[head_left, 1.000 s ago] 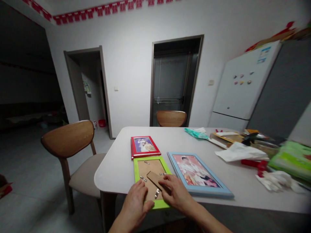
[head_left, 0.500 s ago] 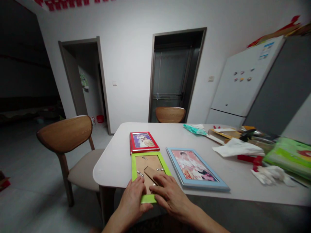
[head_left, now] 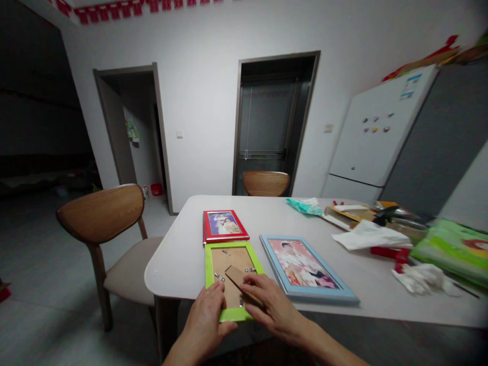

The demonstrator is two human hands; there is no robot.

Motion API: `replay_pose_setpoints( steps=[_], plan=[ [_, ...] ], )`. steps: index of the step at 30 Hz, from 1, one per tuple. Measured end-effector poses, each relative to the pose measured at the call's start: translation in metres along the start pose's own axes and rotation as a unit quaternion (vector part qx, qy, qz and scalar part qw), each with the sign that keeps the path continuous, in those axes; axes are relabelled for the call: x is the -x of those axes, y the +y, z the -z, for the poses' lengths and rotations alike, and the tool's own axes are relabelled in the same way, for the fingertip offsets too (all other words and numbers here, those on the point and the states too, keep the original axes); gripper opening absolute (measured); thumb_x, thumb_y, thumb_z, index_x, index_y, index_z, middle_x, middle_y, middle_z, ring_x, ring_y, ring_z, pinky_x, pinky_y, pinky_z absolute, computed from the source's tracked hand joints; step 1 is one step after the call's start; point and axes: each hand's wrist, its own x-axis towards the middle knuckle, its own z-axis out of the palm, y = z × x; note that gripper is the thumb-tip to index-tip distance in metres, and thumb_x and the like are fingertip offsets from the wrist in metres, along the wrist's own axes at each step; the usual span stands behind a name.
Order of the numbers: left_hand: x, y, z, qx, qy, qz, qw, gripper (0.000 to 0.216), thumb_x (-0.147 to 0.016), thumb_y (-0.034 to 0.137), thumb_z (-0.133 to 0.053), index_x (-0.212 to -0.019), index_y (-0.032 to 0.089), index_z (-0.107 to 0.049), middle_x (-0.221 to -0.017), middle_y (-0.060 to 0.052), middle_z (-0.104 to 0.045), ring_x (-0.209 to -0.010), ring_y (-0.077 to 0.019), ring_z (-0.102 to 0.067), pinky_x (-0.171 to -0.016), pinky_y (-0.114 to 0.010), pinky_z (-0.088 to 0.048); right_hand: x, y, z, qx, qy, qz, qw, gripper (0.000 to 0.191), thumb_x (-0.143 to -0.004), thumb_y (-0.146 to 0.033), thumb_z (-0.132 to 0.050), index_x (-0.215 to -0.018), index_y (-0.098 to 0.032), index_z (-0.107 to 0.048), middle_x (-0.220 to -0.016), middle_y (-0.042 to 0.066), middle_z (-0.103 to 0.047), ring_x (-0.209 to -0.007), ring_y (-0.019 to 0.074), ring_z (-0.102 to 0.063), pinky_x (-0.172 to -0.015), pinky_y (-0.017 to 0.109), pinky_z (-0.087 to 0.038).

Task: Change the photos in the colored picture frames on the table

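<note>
A green picture frame (head_left: 208, 264) lies face down at the table's near edge, its brown backing board (head_left: 221, 258) showing with several small metal clips. My left hand (head_left: 208, 311) grips the frame's lower left side, fingers on the left rim and thumb by the bottom rim. On the right, my right hand (head_left: 272, 305) holds the brown stand leg (head_left: 235, 275) on the backing, its fingers curled over the leg's lower part. Beyond the green frame is a red picture frame (head_left: 225, 237) with a photo. A light blue picture frame (head_left: 272, 254) lies face up to the right.
White table (head_left: 175, 254). At its right sit a teal packet (head_left: 304, 206), white paper (head_left: 369, 235), a crumpled white glove-like piece (head_left: 423, 278) and a green package (head_left: 450, 249). One wooden chair (head_left: 101, 213) stands left, another chair (head_left: 267, 183) at the far side.
My right hand has shifted slightly right, its fingers moving from the lower part of the backing onto the stand leg, which now looks raised. My left hand stays on the frame. The view tilted up slightly.
</note>
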Motion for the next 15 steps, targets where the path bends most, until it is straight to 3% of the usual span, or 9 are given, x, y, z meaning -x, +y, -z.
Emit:
replay_pose_setpoints(
  steps=[3, 5, 11, 15],
  plan=[
    [0.000, 0.001, 0.001, 0.000, -0.001, 0.001, 1.000, 0.034, -0.053, 0.023, -0.071, -0.082, 0.017, -0.055, -0.122, -0.011, -0.047, -0.116, -0.0240, -0.037, -0.099, -0.041, -0.027, -0.010, 0.020, -0.004, 0.043, 0.055, -0.094, 0.993, 0.030, -0.079, -0.025, -0.038, -0.100, -0.018, -0.058, -0.101, 0.009, -0.052, -0.094, 0.0188, -0.045, -0.083, 0.032, -0.034],
    [0.000, 0.001, 0.001, 0.002, 0.000, 0.001, 1.000, 0.033, -0.053, 0.023, -0.070, -0.082, 0.017, -0.056, -0.122, -0.011, -0.048, -0.116, -0.0240, -0.038, -0.099, -0.041, -0.027, -0.017, 0.031, -0.005, 0.076, 0.051, -0.130, 0.987, 0.029, -0.079, -0.023, -0.036, -0.093, -0.017, -0.060, -0.094, 0.009, -0.053, -0.089, 0.0180, -0.047, -0.080, 0.030, -0.035],
    [-0.001, 0.002, 0.002, 0.000, 0.000, 0.010, 1.000, 0.051, -0.054, 0.022, -0.070, -0.101, 0.014, -0.051, -0.120, -0.013, -0.049, -0.115, -0.0238, -0.038, -0.099, -0.041, -0.028, -0.030, 0.035, -0.004, 0.099, 0.011, -0.140, 0.985, 0.029, -0.079, -0.021, -0.035, -0.073, -0.015, -0.063, -0.082, 0.007, -0.052, -0.080, 0.0153, -0.048, -0.074, 0.025, -0.035],
    [0.000, 0.002, 0.001, 0.010, 0.010, 0.010, 1.000, 0.040, -0.053, 0.022, -0.070, -0.091, 0.017, -0.055, -0.119, -0.010, -0.050, -0.115, -0.0234, -0.039, -0.098, -0.040, -0.028, -0.032, 0.035, -0.006, 0.095, 0.014, -0.136, 0.986, 0.028, -0.078, -0.019, -0.034, -0.070, -0.015, -0.061, -0.080, 0.006, -0.051, -0.074, 0.0136, -0.049, -0.070, 0.023, -0.036]
  ],
)
